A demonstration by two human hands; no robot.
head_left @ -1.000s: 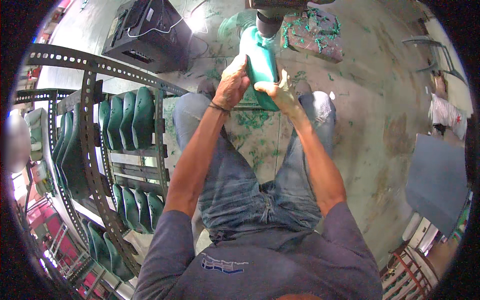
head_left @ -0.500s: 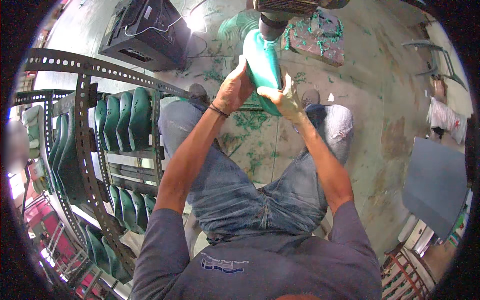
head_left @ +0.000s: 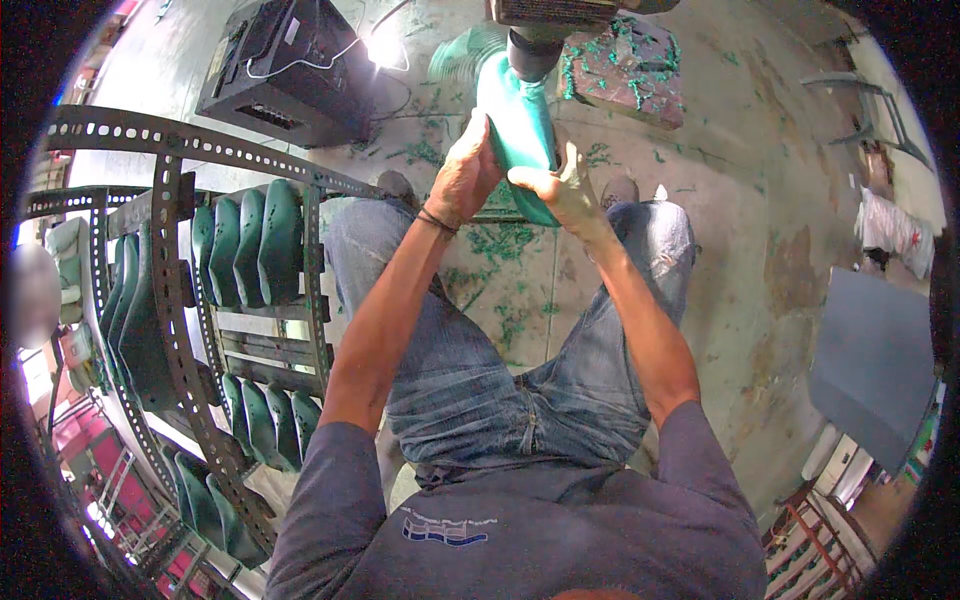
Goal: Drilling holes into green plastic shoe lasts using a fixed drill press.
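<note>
A bright green shoe last (head_left: 520,125) is held between my two hands, away from my body and above the gap between my knees. Its upper end is against or just below the dark round head of a machine (head_left: 534,57); the exact contact is hard to make out. My left hand (head_left: 465,175) grips the last's left side, fingers reaching up along it. On the lower right side, my right hand (head_left: 568,195) is closed round it, thumb across the top face. The fingers behind the last are hidden.
A metal rack (head_left: 170,250) at the left carries several dark green lasts (head_left: 281,245). Beyond it stands a black box-shaped unit (head_left: 285,75) with a white cable. Green shavings (head_left: 500,240) litter the floor and a slab (head_left: 625,75). A grey panel (head_left: 870,365) is at the right.
The whole view has shifted slightly. Both hands still hold the last at the machine head, with little visible change in their grip.
</note>
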